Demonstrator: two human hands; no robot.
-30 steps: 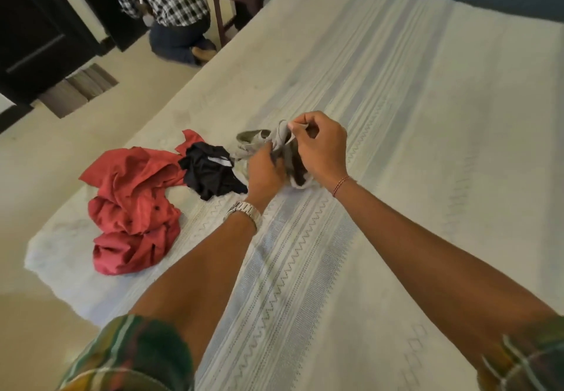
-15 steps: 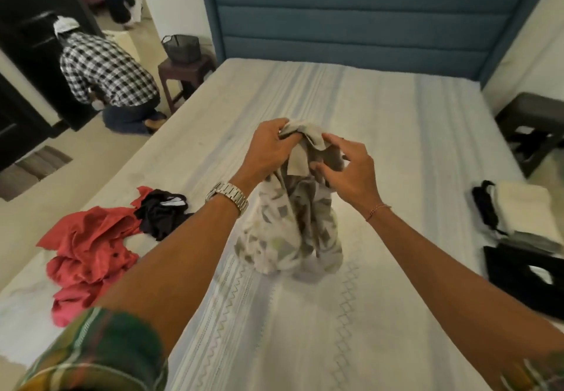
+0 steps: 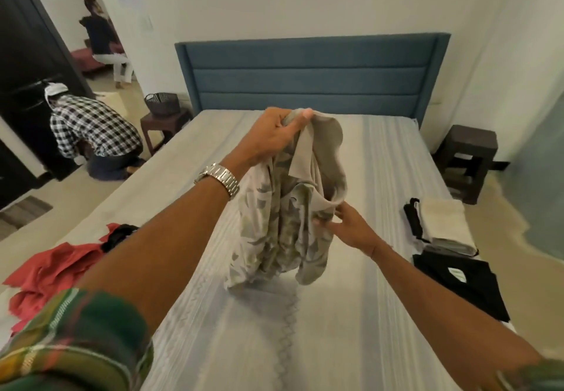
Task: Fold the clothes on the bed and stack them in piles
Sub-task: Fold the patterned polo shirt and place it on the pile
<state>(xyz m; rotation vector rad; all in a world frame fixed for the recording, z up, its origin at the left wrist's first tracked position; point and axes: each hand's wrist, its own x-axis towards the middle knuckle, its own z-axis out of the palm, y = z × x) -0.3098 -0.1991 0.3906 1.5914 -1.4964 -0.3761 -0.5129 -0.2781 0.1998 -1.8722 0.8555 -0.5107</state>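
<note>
Both hands gripping: left hand point(image 3: 271, 135) bunching patterned shirt point(image 3: 283, 222) aloft, right hand point(image 3: 345, 227) pinching lower down (collar hidden). Risk: uneven hold, twisted fabric, crooked fold.

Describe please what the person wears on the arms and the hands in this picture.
Both forearms are bare, with plaid sleeves rolled up near the elbows. The left sleeve shows green, yellow and red checks; of the right sleeve only a greenish corner is visible. A silver metal link watch sits on the left wrist. The left hand and right hand wear no gloves.
</note>
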